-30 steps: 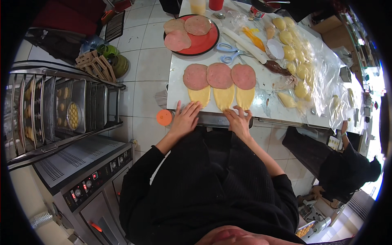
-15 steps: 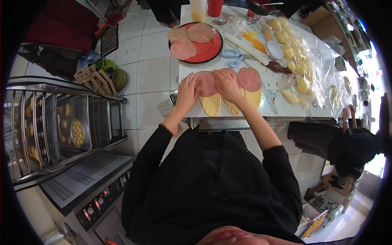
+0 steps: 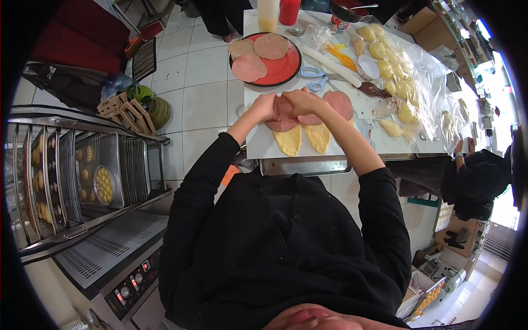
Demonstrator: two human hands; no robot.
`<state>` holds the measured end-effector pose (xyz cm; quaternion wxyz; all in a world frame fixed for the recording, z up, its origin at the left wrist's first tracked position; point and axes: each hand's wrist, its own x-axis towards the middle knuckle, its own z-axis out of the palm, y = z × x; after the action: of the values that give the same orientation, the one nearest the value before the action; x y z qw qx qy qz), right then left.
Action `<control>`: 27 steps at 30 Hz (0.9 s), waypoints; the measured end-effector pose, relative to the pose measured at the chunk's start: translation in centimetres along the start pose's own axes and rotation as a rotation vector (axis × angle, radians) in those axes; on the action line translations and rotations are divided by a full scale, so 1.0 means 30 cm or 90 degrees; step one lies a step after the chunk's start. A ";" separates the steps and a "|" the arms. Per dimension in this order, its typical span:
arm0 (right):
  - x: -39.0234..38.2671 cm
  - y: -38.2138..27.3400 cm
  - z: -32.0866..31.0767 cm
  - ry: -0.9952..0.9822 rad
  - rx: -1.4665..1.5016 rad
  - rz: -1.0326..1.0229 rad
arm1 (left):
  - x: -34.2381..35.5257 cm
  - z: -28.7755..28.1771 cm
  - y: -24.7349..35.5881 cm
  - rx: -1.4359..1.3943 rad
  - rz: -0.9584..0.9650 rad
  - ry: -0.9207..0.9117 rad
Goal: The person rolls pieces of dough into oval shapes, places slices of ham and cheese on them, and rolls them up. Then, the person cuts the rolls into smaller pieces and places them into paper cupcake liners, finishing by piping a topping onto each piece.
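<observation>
My left hand (image 3: 265, 105) and my right hand (image 3: 301, 102) are pinched on the far edge of the leftmost pink meat slice (image 3: 283, 121), which looks lifted or bent between them. The slice lies over a long piece of yellow dough (image 3: 287, 143). A second dough piece (image 3: 318, 140) sits beside it, its slice (image 3: 309, 120) partly under my right hand. A third slice (image 3: 341, 103) is farther right, its dough mostly behind my forearm. Beyond my hands are a red, black-rimmed plate (image 3: 280, 69) with several slices and blue-handled scissors (image 3: 316, 86).
A white worktop (image 3: 264, 151) holds bottles (image 3: 289, 11), a rolling pin-like white rod (image 3: 330, 63), piping bags and several dough balls under plastic (image 3: 407, 115). A metal tray (image 3: 302, 166) sits below its edge. A tray rack (image 3: 110, 176) and oven (image 3: 115, 253) stand left. A co-worker (image 3: 473, 181) is at right.
My hands have moved from the near ends of the dough up to the leftmost slice's far edge, and their fingers have closed on it. The co-worker at right has shifted.
</observation>
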<state>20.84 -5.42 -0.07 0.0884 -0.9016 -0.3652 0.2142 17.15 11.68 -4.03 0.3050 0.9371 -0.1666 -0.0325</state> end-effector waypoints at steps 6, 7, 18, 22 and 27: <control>-0.027 0.004 0.003 0.032 -0.005 -0.091 | -0.030 -0.034 0.057 -0.045 -0.069 -0.077; -0.042 0.001 0.016 0.029 -0.006 -0.095 | -0.050 -0.044 0.074 -0.046 -0.073 -0.076; -0.285 -0.073 0.098 0.316 -0.027 -0.171 | -0.276 -0.043 0.117 0.043 0.201 0.063; -0.219 -0.040 0.104 0.234 0.066 -0.058 | -0.214 -0.058 0.132 -0.129 -0.044 -0.084; -0.141 -0.037 0.083 0.133 0.014 -0.032 | -0.138 -0.051 0.143 -0.151 -0.269 -0.146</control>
<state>16.30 -7.57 -0.57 0.1416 -0.9086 -0.3739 0.1207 12.23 10.66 -0.46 0.3783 0.8990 0.0041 -0.2206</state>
